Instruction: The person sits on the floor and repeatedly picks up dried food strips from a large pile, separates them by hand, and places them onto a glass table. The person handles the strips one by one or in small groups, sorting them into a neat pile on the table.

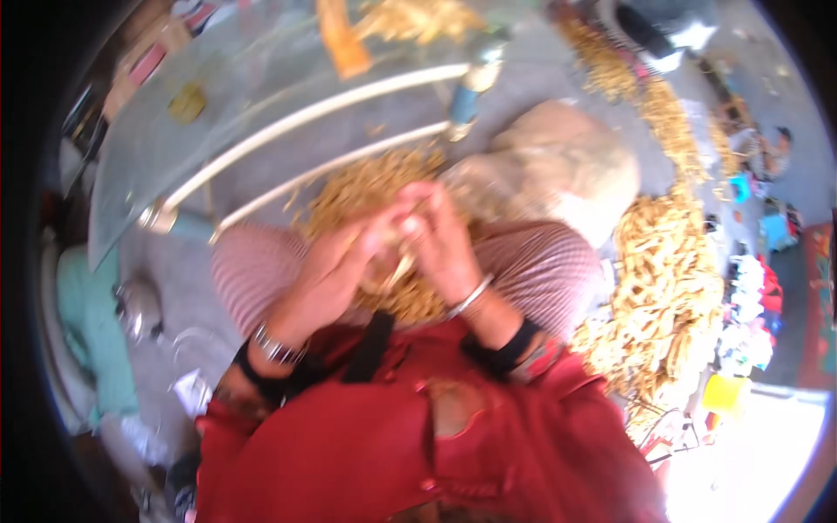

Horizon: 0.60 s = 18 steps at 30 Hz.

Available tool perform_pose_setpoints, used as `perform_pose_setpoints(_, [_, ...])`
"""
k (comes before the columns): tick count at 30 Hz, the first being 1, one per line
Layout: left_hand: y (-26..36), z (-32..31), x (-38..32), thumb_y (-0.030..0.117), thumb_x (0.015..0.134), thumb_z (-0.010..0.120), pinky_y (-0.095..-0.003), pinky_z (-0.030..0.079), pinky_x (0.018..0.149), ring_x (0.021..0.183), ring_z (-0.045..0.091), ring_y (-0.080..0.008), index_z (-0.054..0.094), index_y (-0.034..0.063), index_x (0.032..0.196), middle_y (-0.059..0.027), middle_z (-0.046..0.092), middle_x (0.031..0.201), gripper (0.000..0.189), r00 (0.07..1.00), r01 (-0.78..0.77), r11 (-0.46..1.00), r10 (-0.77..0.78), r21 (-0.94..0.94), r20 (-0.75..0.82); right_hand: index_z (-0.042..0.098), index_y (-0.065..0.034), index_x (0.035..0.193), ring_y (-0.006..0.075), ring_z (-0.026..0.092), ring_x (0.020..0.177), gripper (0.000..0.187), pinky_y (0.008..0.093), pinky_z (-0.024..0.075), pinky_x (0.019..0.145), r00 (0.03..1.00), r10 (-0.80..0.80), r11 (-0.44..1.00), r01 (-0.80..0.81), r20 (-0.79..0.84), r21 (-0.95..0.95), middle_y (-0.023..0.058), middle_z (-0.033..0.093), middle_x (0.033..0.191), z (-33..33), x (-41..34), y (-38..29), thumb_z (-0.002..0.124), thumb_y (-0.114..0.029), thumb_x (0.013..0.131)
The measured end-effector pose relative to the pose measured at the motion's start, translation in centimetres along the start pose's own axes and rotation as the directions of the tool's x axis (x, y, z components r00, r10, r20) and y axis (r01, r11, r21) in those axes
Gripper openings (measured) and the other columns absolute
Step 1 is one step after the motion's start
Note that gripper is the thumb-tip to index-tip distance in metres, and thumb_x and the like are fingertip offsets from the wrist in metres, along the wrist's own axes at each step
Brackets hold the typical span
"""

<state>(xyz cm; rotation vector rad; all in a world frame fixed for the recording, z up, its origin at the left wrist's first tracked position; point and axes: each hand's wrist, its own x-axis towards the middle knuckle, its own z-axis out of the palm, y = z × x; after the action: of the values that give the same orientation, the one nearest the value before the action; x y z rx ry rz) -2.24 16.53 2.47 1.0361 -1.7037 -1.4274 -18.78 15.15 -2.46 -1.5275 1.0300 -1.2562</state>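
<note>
My left hand (333, 265) and my right hand (448, 252) meet over my lap, their fingertips bent together. A thin straw-coloured strip (403, 265) hangs from the fingers, which pinch its upper end. Blur hides exactly how each finger lies on it. Beneath the hands, between my knees, is a heap of loose straw-coloured strips (373, 186), perhaps dried plant material.
Ahead stands a glass-topped table (255, 85) with pale metal rails. A bulky bag (562, 157) leans by my right knee. Long piles of strips (667, 274) run along the right. At left sits a shiny metal vessel (139, 308). Another person (775, 157) is far right.
</note>
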Motion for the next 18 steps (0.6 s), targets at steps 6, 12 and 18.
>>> perform_pose_setpoints(6, [-1.0, 0.4, 0.0, 0.037, 0.099, 0.035, -0.0343, 0.054, 0.062, 0.075, 0.057, -0.0174, 0.052, -0.0058, 0.118, -0.0108, 0.057, 0.095, 0.049, 0.983, 0.176, 0.722, -0.096, -0.669, 0.155, 0.052, -0.0006, 0.098, 0.0187, 0.053, 0.076, 0.045, 0.0308, 0.0431, 0.072, 0.994, 0.016, 0.999, -0.020, 0.104, 0.040, 0.0105, 0.054, 0.086, -2.4, -0.7, 0.8, 0.034, -0.042, 0.098])
perform_pose_setpoints(12, [-0.9, -1.6, 0.5, 0.033, 0.100, 0.035, -0.0323, 0.049, 0.061, 0.070, 0.046, -0.0126, 0.056, -0.0056, 0.110, -0.0064, 0.051, 0.089, 0.045, 0.992, 0.084, 0.655, -0.127, -0.751, 0.000, 0.053, -0.0006, 0.073, 0.0088, 0.042, 0.065, 0.034, 0.0237, 0.0362, 0.058, 0.996, 0.076, 0.993, -0.071, -0.043, 0.097, 0.0008, 0.048, 0.070, -6.5, -0.7, 1.4, 0.051, -0.025, 0.096])
perform_pose_setpoints(18, [-0.4, -2.1, 2.0, 0.034, 0.099, 0.039, -0.0223, 0.043, 0.043, 0.055, 0.052, -0.0092, 0.057, -0.0047, 0.110, -0.0130, 0.058, 0.094, 0.045, 0.976, 0.022, 0.873, -0.124, -0.487, -0.180, 0.059, 0.0001, 0.081, 0.0088, 0.046, 0.067, 0.023, 0.0246, 0.0392, 0.061, 0.978, 0.173, 0.984, -0.175, 0.114, 0.013, 0.0016, 0.051, 0.071, -6.5, -0.3, 2.2, 0.062, -0.021, 0.089])
